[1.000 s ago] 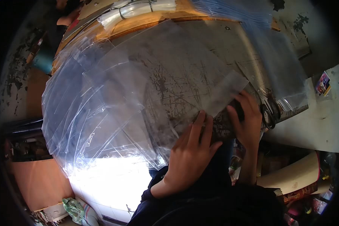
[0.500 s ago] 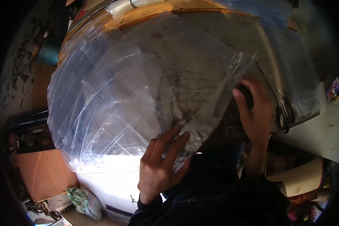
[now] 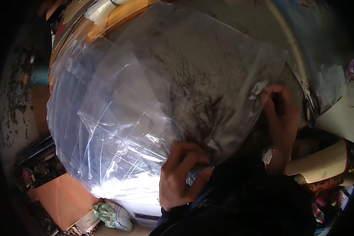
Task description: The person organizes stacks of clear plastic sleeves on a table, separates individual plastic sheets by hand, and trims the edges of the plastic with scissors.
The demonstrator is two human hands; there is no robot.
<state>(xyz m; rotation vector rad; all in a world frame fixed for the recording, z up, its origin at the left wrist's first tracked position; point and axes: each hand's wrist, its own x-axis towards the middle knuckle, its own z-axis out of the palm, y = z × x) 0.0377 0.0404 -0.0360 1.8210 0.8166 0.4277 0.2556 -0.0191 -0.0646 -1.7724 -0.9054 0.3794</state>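
Observation:
A clear plastic sheet [image 3: 224, 51] lies over the scratched, worn work surface. Its near edge is pinched by my left hand [image 3: 183, 173], with fingers curled and the film bunched beneath them. At the right, my right hand [image 3: 281, 114] has thumb and fingertips together on the sheet's right edge, where the film creases. More overlapping clear plastic sheets [image 3: 122, 114] fan out to the left and catch bright light near the front edge. Dark-handled scissors [image 3: 310, 110] lie just right of my right hand.
An orange-brown board [image 3: 67, 198] stands at the lower left, beside a green and white sack [image 3: 114, 215]. A rolled pale sheet [image 3: 322, 163] is at the lower right. Bluish plastic [image 3: 322, 43] hangs at the upper right, and a wooden edge [image 3: 118, 17] runs along the back.
The near edge of the top sheet has been gripped, and its right corner has shifted right and spread wider. My right hand has closed on the edge; my left hand has curled. The view has tilted.

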